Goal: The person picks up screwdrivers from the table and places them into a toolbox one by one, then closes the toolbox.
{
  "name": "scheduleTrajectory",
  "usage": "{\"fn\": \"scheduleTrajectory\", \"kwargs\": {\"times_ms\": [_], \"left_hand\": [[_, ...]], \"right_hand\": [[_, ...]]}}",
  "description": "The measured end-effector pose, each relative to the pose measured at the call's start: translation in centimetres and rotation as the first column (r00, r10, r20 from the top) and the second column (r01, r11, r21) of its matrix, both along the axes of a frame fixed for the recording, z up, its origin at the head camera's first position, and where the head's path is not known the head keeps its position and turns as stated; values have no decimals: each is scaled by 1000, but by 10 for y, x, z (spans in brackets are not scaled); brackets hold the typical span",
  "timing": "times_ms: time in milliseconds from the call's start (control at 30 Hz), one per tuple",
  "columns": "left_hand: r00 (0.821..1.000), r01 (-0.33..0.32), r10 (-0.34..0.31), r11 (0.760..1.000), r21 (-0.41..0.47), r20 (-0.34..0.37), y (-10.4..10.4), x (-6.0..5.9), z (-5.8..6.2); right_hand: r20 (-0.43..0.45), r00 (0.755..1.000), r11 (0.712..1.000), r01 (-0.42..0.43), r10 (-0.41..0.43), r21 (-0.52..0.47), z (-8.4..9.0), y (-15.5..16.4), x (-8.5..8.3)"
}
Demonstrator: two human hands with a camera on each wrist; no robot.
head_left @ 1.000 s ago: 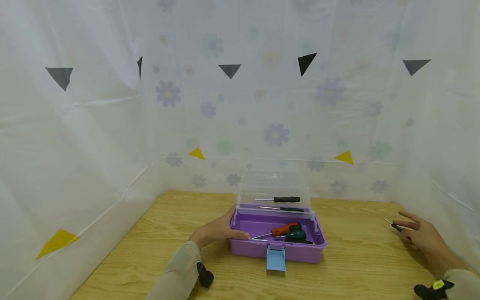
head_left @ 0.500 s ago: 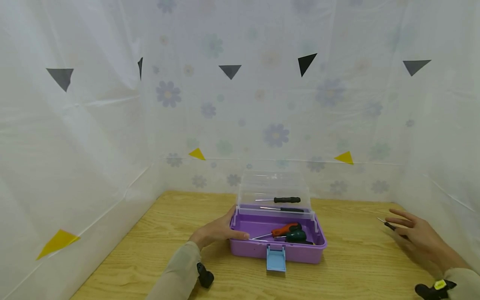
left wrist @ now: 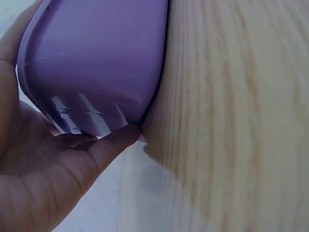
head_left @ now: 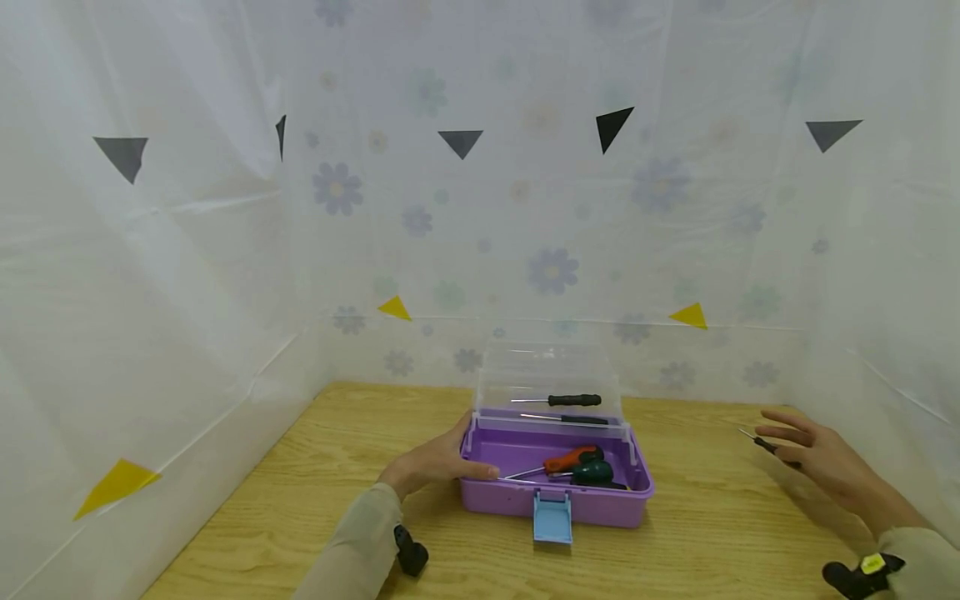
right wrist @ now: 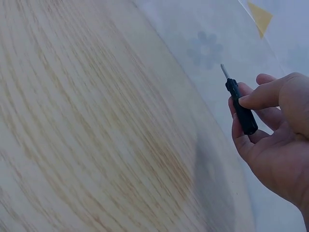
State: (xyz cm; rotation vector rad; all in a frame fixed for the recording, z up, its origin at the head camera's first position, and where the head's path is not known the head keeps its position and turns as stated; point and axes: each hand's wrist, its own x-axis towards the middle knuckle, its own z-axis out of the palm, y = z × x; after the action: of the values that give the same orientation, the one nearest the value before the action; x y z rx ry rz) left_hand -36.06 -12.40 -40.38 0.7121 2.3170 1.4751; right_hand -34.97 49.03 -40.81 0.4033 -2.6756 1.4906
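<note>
no readable text, yellow label (head_left: 873,564) illegible

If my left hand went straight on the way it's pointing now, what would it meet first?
The purple toolbox: your left hand touches its left end, so going straight on it would likely press into that; whether the palm touches is unclear.

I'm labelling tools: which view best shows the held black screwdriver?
The right wrist view: the black screwdriver appears larger, shaft and most of its handle visible in the right hand. The head view shows it small, handle partly hidden; the left wrist view lacks it.
</note>
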Motion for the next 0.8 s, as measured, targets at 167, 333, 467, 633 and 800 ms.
{"fn": "scheduleTrajectory", "kwargs": {"times_ms": [167,333,467,633,800], "left_hand": [[1000,-5,5,1000,-2,0,0,0,0],[1000,-4,4,1000,-3,-4,0,0,0],[1000,1,-1,1000,1,-3,0,0,0],[1000,-5,5,1000,-2,2,0,0,0],[1000,-23,23,1000,-14,10,0,0,0]], "right_hand": [[-6,1000,1000,-4,4,11,2,-3,-2],[-5,999,999,-32,32,-15,7,-8,-4],[10,999,998,-50,50,-47,11,-15,-4],[21,999,999,-45,46,-25,16,-23,-4],[29,998,998,-56,57,-19,19,-27,-7]]}}
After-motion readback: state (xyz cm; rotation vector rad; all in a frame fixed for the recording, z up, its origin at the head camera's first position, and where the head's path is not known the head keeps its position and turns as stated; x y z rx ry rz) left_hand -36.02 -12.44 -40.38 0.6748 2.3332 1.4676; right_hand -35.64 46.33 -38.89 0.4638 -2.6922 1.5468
